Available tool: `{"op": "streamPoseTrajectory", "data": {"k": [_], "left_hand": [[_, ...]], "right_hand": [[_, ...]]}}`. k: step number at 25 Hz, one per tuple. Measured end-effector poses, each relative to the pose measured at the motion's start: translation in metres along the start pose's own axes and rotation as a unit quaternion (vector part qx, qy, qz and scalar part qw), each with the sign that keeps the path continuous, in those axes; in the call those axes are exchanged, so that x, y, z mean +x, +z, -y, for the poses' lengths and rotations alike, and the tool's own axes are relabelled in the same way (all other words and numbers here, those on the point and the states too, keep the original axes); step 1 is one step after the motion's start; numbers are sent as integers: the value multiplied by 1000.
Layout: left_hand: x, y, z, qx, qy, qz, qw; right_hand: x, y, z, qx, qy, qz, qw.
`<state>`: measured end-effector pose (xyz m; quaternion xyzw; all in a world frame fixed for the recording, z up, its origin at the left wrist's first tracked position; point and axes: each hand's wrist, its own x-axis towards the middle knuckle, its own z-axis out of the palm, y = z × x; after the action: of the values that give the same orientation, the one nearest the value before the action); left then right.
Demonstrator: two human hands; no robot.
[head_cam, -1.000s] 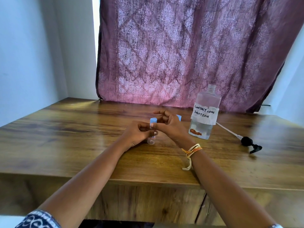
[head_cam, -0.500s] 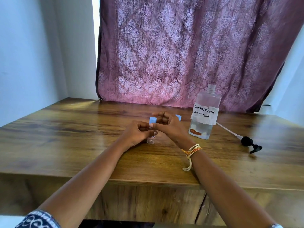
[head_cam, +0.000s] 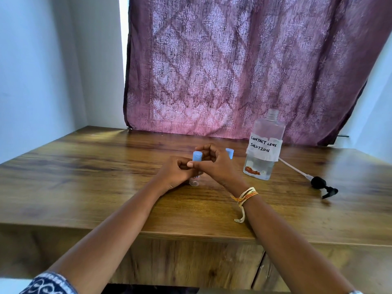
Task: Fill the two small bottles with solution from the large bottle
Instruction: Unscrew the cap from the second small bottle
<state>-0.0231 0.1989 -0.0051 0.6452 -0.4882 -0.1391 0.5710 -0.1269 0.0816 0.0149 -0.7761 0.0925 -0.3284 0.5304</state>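
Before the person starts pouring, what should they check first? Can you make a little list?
1. Large bottle open at the top: ok, its neck is bare and the black pump lies on the table beside it.
2. Solution left in it: ok, though only a low level shows.
3. Blue cap off the small bottle between the hands: not ok, it is on.
4. Small bottle held steady: ok, left hand and right hand both grip it.
5. Second small bottle open: not ok, its blue cap shows behind the right hand.
6. Small bottles empty: cannot tell.
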Motion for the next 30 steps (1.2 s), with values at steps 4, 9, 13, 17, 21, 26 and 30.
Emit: {"op": "streamPoseTrajectory", "data": {"k": [4, 9, 13, 17, 21, 26, 30], "left_hand": [[2, -1, 4, -16, -23, -1, 1000], [2, 1, 3, -8, -18, -6, 1000], [3, 0, 4, 10, -26, -24, 999], [6, -1, 8, 25, -41, -58, 997], [8, -1, 7, 76, -45, -103, 991], [6, 0, 4, 73, -37, -119, 989], [5, -3, 5, 118, -44, -102, 987]], "right_hand": [[0, -2, -1, 10, -6, 12, 1000], [0, -1, -2, 1, -15, 14, 1000], [2, -2, -5, 19, -26, -14, 999], [3, 0, -3, 49, -11, -46, 998], [3, -4, -1, 59, -9, -110, 992], [7, 0, -11, -43, -9, -106, 993], [23, 7, -13, -218, -47, -56, 973]]}}
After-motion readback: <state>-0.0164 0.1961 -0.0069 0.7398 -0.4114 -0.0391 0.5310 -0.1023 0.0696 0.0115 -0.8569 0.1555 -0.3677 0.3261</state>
